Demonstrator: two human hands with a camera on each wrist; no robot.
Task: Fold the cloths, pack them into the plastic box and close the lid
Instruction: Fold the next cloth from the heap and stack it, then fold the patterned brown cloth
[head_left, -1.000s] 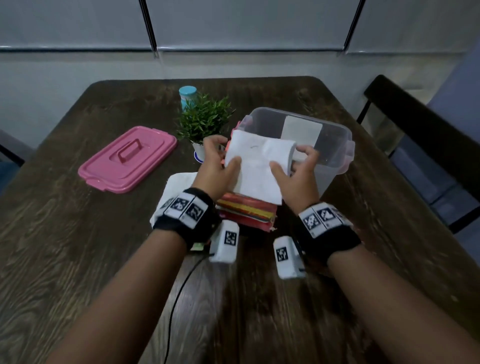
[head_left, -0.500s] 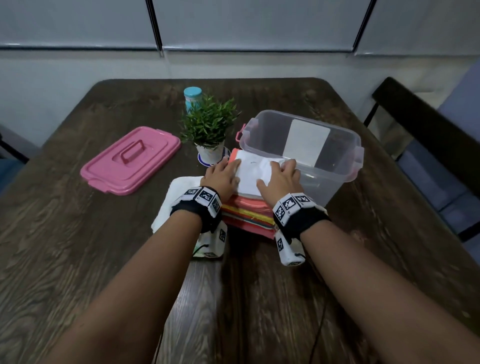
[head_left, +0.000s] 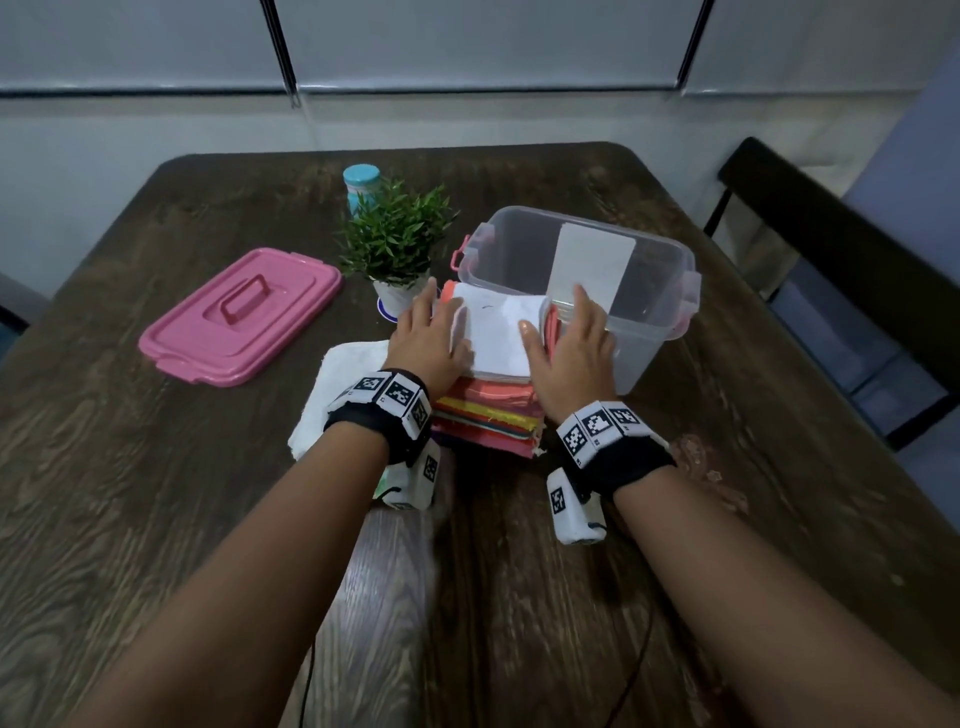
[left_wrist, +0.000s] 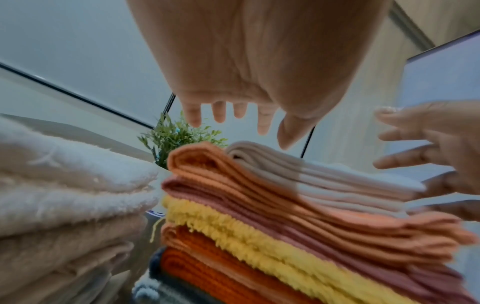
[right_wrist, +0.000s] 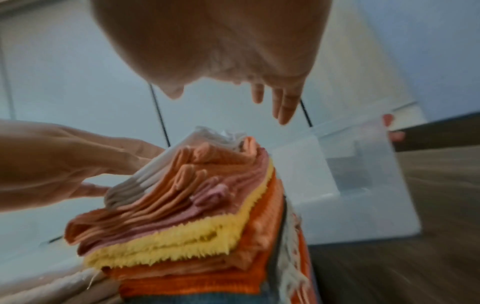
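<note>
The room is dim and bluish, and the light seems to come from the pale covered windows (head_left: 483, 47) behind the dark wooden table (head_left: 130, 493). The wide lens bends the edges. Both wrist views are blurred, with the near palms soft and shaded.

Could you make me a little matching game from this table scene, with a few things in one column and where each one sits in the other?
Things:
1. pink lid
2. white cloth
3. plastic box
4. potted plant

Places:
A. on top of the coloured stack, between both hands
B. flat on the table, far left
C. right of the stack, open
D. behind the left hand, in front of a blue-capped bottle

Pairs: 1-B, 2-A, 3-C, 4-D
</note>
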